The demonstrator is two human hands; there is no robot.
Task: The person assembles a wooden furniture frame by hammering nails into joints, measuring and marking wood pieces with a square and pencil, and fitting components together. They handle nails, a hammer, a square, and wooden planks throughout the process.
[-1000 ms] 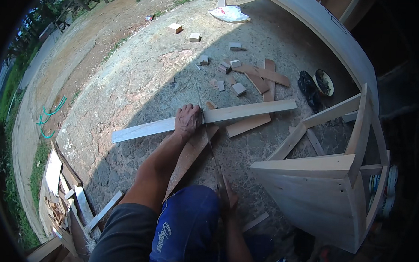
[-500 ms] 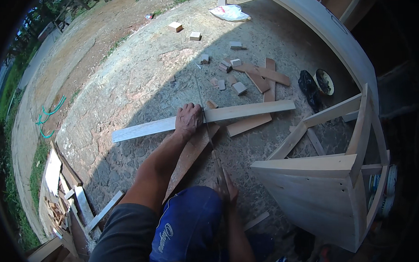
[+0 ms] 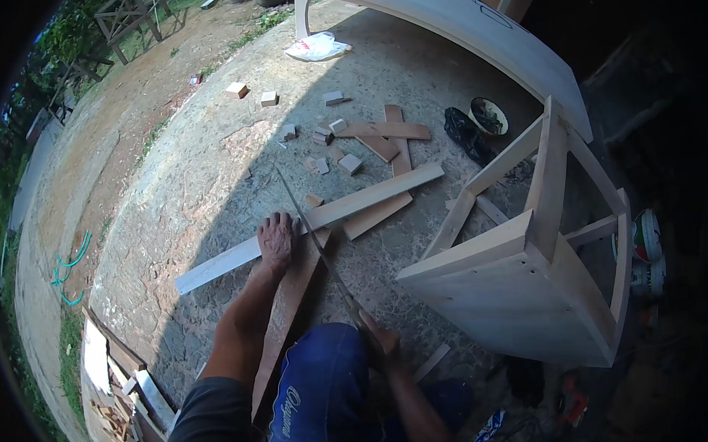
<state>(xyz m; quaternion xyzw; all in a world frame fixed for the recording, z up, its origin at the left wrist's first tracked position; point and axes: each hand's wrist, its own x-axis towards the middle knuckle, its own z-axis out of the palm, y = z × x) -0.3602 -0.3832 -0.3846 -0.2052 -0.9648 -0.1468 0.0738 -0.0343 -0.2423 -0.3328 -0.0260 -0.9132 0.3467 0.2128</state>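
A long pale wooden plank (image 3: 370,197) lies across the stone ground, resting on a brown board (image 3: 284,312). My left hand (image 3: 276,240) presses flat on the plank near its middle. My right hand (image 3: 379,336) grips the handle of a hand saw (image 3: 310,235), low beside my knee in blue trousers. The thin saw blade runs up and left from that hand across the plank, just right of my left hand.
An unfinished pale wooden cabinet frame (image 3: 539,266) stands at the right. Several small offcut blocks (image 3: 348,163) and short boards (image 3: 388,131) lie beyond the plank. A white bag (image 3: 319,46), a dark bowl (image 3: 488,116) and stacked scrap wood (image 3: 122,384) are around.
My right hand has drawn the saw back toward my body along the cut. My left hand stays pressed on the plank in the same place.
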